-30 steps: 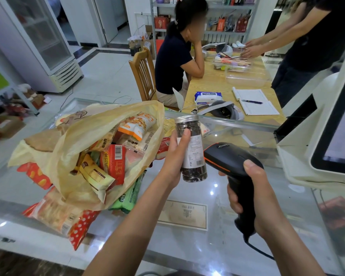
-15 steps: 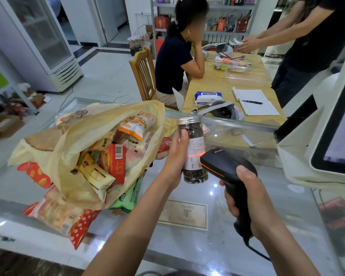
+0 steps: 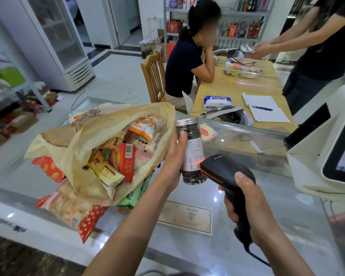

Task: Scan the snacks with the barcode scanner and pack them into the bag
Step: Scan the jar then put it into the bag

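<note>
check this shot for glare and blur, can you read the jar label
Head view: small white glare spots dot the glass counter; red glow from the barcode scanner washes the lower label of the jar, its print too small to read; the wide lens tilts the fridge; the shelf at the left edge is smeared.

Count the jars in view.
1: the jar held in the left hand, with the scanner in the right hand aimed at it. Others may be hidden inside the bag.

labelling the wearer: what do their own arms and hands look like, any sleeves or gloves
Both forearms are bare to the frame edge, no sleeves showing. Left hand and right hand are ungloved, with no rings, watch or bands visible.
</note>
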